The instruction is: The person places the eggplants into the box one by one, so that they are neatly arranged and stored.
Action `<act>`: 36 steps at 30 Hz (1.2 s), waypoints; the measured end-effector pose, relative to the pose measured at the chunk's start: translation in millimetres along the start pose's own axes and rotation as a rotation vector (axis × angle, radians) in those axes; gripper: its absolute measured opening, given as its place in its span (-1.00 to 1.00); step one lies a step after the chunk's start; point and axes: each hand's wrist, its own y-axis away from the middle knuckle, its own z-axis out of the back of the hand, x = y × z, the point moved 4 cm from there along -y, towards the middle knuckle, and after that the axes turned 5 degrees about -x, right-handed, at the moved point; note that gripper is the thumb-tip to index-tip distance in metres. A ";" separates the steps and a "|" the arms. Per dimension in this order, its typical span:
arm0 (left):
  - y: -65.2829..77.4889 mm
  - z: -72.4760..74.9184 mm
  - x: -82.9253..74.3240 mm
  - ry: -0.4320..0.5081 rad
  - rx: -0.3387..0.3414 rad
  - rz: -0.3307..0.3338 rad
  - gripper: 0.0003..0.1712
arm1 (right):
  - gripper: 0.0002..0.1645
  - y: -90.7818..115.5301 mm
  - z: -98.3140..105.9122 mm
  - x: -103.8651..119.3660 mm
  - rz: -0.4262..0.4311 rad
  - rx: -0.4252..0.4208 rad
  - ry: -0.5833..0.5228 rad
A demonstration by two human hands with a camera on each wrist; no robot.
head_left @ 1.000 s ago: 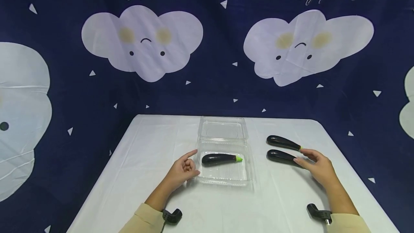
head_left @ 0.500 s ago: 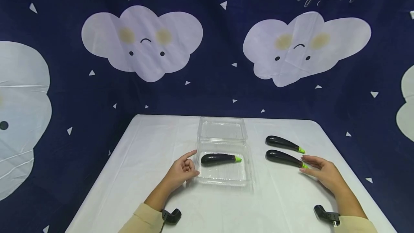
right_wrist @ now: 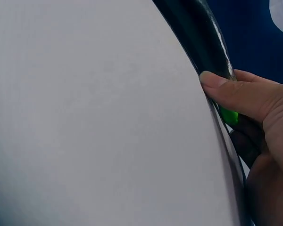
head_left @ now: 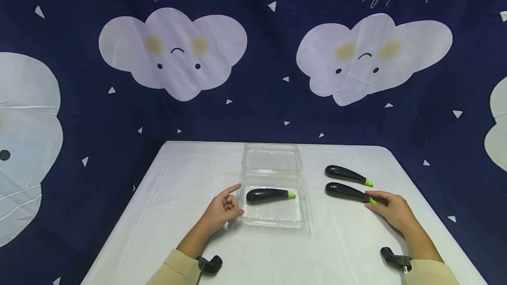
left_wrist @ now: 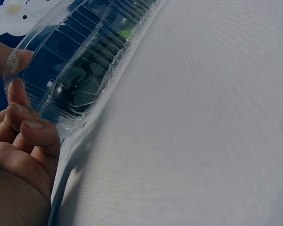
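One glossy dark eggplant (head_left: 266, 195) with a green tip lies in the base of an opened clear plastic clamshell box (head_left: 273, 221). My left hand (head_left: 222, 207) is at the box's left side, thumb and index finger spread along the rim, the other fingers loosely bent. Through the ribbed plastic wall (left_wrist: 42, 47) the left wrist view shows the dark eggplant. On the right, my right hand (head_left: 396, 210) pinches a second eggplant (head_left: 346, 191) by its green-tipped narrow end, thumb on the near side. Just beyond it lies a third eggplant (head_left: 345, 173).
The box's lid (head_left: 272, 159) is folded back away from me. A white cloth (head_left: 190, 166) covers the table, and a dark blue curtain (head_left: 269, 113) with cloud prints hangs behind it. Each wrist carries a small black camera (head_left: 211, 265).
My right hand drew back right from the two loose eggplants' green ends, then came in and pinched the nearer one's stem end. My left hand has stayed at the box.
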 end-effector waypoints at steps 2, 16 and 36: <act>-0.4 0.3 -0.1 -0.001 -0.003 -0.002 -0.01 | -0.44 -1.3 -1.1 0.3 -0.003 -0.014 0.001; 0.6 -1.8 -0.1 0.003 -0.002 0.010 -0.01 | -0.40 -2.0 -1.8 4.6 -0.110 -0.135 -0.099; -1.4 1.1 0.2 -0.003 -0.003 -0.011 -0.02 | -0.44 -14.6 -25.8 90.0 -0.070 -0.139 -0.540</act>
